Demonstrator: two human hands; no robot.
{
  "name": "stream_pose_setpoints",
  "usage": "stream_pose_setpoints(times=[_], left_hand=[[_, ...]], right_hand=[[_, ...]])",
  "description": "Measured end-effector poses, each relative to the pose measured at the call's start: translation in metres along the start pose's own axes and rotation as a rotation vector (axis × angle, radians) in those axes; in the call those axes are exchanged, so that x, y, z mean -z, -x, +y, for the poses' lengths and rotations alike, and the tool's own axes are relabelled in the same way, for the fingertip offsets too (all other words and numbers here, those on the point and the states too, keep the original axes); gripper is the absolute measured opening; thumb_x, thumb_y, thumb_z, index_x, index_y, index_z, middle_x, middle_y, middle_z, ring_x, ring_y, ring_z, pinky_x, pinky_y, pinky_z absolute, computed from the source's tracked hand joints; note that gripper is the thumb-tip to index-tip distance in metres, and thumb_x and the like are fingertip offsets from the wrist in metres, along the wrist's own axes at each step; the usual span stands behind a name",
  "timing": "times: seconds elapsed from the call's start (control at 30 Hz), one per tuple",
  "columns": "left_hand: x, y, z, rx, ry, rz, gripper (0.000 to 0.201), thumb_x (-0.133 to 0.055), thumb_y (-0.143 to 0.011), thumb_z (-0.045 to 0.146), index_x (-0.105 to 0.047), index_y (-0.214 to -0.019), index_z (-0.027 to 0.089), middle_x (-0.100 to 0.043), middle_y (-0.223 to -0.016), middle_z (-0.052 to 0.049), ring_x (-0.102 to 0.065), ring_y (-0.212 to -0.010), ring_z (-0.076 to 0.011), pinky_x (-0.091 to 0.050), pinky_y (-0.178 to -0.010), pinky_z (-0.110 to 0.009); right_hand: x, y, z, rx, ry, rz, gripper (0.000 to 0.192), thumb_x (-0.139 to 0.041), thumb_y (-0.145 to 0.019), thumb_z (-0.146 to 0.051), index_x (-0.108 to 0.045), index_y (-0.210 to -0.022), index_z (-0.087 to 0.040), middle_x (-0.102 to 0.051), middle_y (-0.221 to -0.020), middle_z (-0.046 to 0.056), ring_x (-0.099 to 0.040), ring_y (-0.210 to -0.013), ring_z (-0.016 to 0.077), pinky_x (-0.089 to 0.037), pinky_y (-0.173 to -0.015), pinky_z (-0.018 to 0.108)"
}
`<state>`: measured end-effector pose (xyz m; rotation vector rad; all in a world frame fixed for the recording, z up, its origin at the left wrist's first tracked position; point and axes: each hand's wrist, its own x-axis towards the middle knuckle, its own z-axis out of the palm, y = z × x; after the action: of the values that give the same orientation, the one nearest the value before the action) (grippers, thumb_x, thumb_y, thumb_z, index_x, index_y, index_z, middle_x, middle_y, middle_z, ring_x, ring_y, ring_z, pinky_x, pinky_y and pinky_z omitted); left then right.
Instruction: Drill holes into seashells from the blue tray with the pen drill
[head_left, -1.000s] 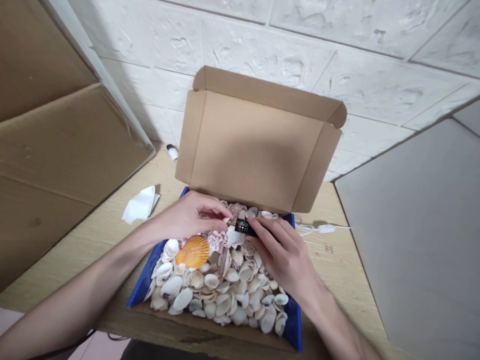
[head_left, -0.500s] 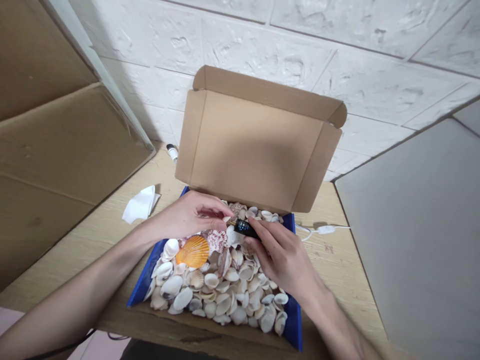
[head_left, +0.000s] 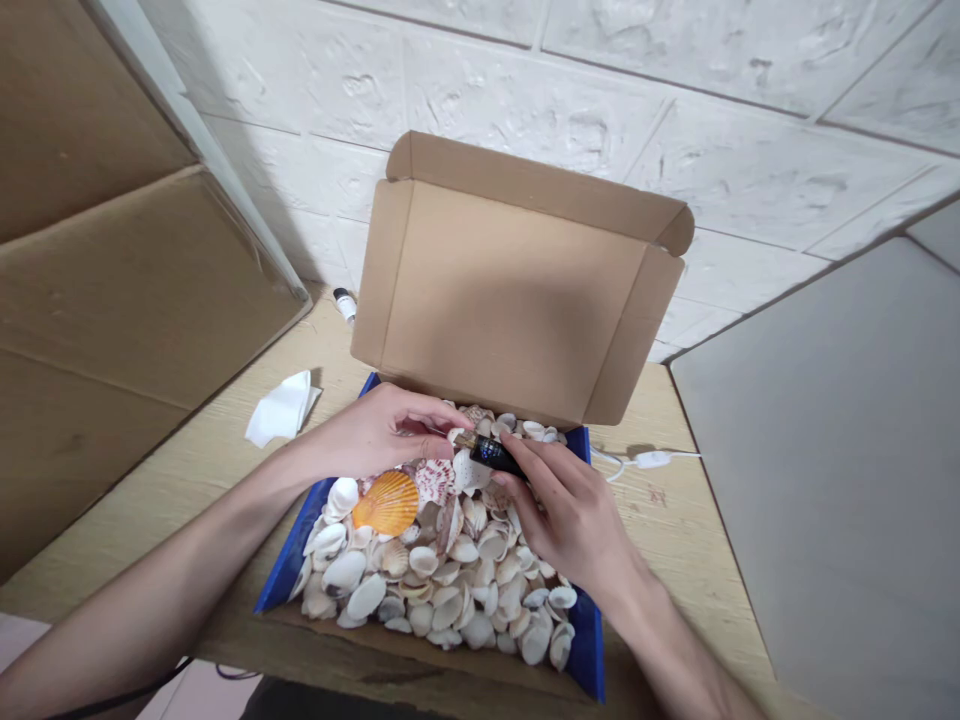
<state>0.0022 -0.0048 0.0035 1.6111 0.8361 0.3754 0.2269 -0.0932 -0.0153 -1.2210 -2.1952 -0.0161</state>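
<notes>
Both of my hands meet over the far end of a box of shells. My right hand (head_left: 570, 515) is closed around a small black tube (head_left: 496, 453), pinched between thumb and fingers, with its far tip aimed left toward my other hand. My left hand (head_left: 379, 435) is curled shut, its fingertips (head_left: 450, 415) pinching something small just at the tube's tip; it is too small for me to tell what it is, though it looks like a little shell. The tube hangs just above the pile, near the far edge of the blue tray (head_left: 281, 570) that holds the shells.

Dozens of pale seashells (head_left: 450, 580) fill that tray, mostly white and cream. One orange scallop shell (head_left: 387, 503) lies at the left side of the heap, just near of my left wrist. The brown cardboard lid (head_left: 510, 290) stands open and upright behind the tray, against the white brick wall (head_left: 675, 100).

On the wooden table (head_left: 225, 460), a crumpled white tissue (head_left: 281, 410) lies to the left, well apart from the tray. A small white bottle with a dark cap (head_left: 344, 303) sits far left beside the lid. A white cable with a switch (head_left: 649, 459) runs along the table to the right of the tray. Large cardboard sheets (head_left: 112, 300) lean at the left.
</notes>
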Motion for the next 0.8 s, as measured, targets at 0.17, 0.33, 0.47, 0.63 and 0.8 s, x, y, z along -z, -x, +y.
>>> stream_pose_setpoints(times=[0.17, 0.33, 0.47, 0.63, 0.8], left_hand=[[-0.0003, 0.0004, 0.0020, -0.019, -0.020, 0.017, 0.026, -0.062, -0.084, 0.021, -0.069, -0.107, 0.012, -0.073, -0.093, -0.006, -0.065, -0.084, -0.0167, -0.052, -0.076, -0.027], [-0.0002, 0.0009, 0.0021, -0.042, 0.020, 0.041, 0.026, -0.063, -0.085, 0.024, -0.067, -0.107, 0.012, -0.072, -0.093, -0.007, -0.067, -0.086, -0.0180, -0.053, -0.078, -0.029], [-0.0004, 0.0004, 0.0006, -0.060, 0.070, 0.056, 0.024, -0.066, -0.083, 0.027, -0.068, -0.103, 0.015, -0.072, -0.091, -0.005, -0.068, -0.085, -0.0172, -0.054, -0.077, -0.028], [-0.0002, -0.0004, 0.0019, -0.038, 0.053, 0.085, 0.024, -0.066, -0.083, 0.031, -0.068, -0.103, 0.017, -0.073, -0.092, -0.005, -0.069, -0.085, -0.0173, -0.055, -0.077, -0.028], [0.0012, -0.0012, -0.0002, -0.040, 0.010, 0.135, 0.023, -0.065, -0.084, 0.031, -0.067, -0.102, 0.017, -0.074, -0.091, -0.004, -0.069, -0.084, -0.0172, -0.054, -0.077, -0.028]], right_hand=[[-0.0008, 0.0005, 0.0003, -0.013, -0.005, 0.011, 0.035, -0.053, -0.092, -0.022, -0.056, -0.125, -0.012, -0.071, -0.099, 0.012, -0.067, -0.084, 0.0202, -0.059, -0.071, 0.034], [-0.0001, 0.0002, 0.0007, -0.027, -0.016, 0.037, 0.035, -0.055, -0.089, -0.019, -0.058, -0.123, -0.011, -0.071, -0.100, 0.013, -0.067, -0.085, 0.0206, -0.059, -0.071, 0.034], [0.0002, 0.0000, 0.0011, -0.049, -0.011, 0.056, 0.035, -0.056, -0.089, -0.018, -0.058, -0.124, -0.013, -0.071, -0.100, 0.012, -0.066, -0.084, 0.0200, -0.058, -0.071, 0.033], [0.0013, -0.0014, 0.0003, -0.062, 0.016, 0.096, 0.035, -0.054, -0.089, -0.018, -0.060, -0.123, -0.014, -0.071, -0.096, 0.011, -0.065, -0.080, 0.0194, -0.056, -0.067, 0.032], [0.0025, -0.0024, 0.0002, -0.083, 0.040, 0.117, 0.034, -0.053, -0.089, -0.019, -0.062, -0.122, -0.016, -0.072, -0.097, 0.010, -0.067, -0.080, 0.0202, -0.056, -0.067, 0.033]])
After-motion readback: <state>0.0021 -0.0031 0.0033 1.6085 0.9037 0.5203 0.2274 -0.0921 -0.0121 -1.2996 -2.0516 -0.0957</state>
